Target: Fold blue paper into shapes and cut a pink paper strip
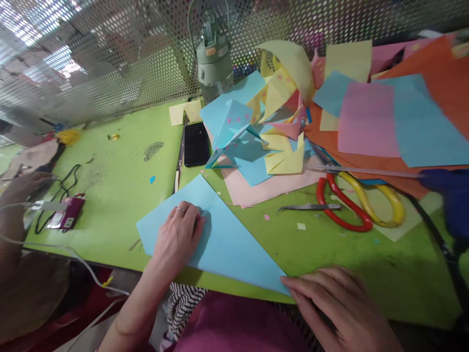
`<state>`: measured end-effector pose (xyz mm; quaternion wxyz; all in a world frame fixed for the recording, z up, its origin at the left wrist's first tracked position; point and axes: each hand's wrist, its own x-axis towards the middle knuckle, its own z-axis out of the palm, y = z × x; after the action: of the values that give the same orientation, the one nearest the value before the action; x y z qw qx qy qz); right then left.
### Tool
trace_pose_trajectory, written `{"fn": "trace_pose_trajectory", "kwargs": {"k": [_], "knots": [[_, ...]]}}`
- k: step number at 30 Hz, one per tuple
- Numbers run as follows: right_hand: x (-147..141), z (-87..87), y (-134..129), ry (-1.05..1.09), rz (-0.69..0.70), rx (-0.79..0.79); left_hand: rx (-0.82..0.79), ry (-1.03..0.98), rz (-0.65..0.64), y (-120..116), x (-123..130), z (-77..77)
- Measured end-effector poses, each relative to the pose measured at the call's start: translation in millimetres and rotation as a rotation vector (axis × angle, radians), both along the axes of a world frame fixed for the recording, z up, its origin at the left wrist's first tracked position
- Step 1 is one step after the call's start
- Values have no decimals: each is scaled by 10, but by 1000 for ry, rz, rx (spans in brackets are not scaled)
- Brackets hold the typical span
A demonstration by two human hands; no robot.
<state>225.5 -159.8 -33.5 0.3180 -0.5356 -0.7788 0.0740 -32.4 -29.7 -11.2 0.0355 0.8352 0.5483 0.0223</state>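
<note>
A magenta top [242, 322] and silvery ring [180, 209] are worn.

Blue paper [227, 249] partly out of sight under left fingers [191, 215]

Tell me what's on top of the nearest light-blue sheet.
The left hand rests on the light-blue sheet, and the right hand touches its right tip. Anything beneath the left hand is hidden.

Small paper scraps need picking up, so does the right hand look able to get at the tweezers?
Probably yes: mostly bare green tabletop lies between the right hand and the tweezers. It would need to leave the corner of the blue paper, and the red scissors handle crowds one end.
</note>
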Motion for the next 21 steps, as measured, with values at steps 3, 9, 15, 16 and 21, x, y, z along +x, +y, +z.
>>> {"fn": "trace_pose_trajectory", "kwargs": {"k": [3,9,15,16,21], "knots": [[-1,-1,-2,-8,3,3,52,-16,-22,-13,4,-14],[-10,-7,4,-20,5,22,161,110,-295,11,-1,-28],[-35,-8,-11,0,-28,6,26,155,-340,-18,78,58],[-32,-15,-24,7,-35,-3,7,145,-336,-40,105,80],[-5,-22,-120,22,-92,-51,12,109,-301,-179,200,133]]}}
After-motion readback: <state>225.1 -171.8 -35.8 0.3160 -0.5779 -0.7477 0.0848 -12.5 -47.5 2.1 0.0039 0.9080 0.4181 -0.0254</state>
